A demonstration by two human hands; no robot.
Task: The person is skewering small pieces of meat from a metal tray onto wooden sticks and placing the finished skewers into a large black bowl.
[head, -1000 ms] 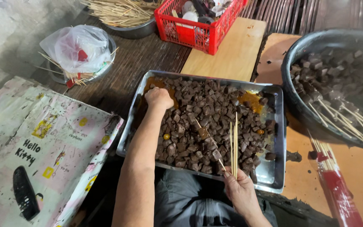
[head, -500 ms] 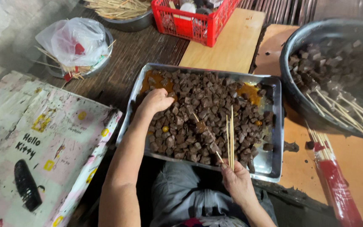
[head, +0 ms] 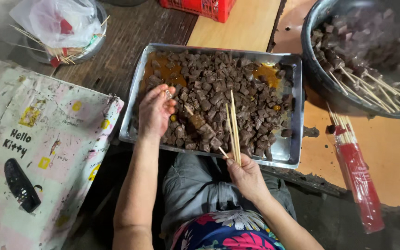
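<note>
- step in hand, by my read: threading meat cubes onto a skewer, with the left hand [head: 156,112] picking a fresh cube out of the tray [head: 287,155]
- left hand hovered over the tray's left side, fingers curled narrow and pinched on a small pale bit at the fingertips; could not tell for sure if it was a cube or fat
- right hand [head: 247,176] sat at the tray's near edge, closed on a bundle of sticks [head: 233,127] that pointed up over the meat
- one skewer [head: 204,134] in the same hand angled left across the tray and already carried a few cubes; the grip on it was tight, thumb side hidden
- meat [head: 218,97] filled most of the tray, dark cubes in brown sauce, orange oil pooled at the far corners
- next move, as a judgement: the pinched piece needs bringing to the skewer tip and pushing on, tip kept clear of the fingers
- bowl [head: 322,78] right of the tray held finished skewers and more meat
- red pack of sticks [head: 358,185] lay right of the tray on the orange board
- plastic bag [head: 61,23] in a pan sat far left of the tray
- patterned cloth [head: 33,153] lay left of the tray, with a black remote [head: 21,185] on it
</note>
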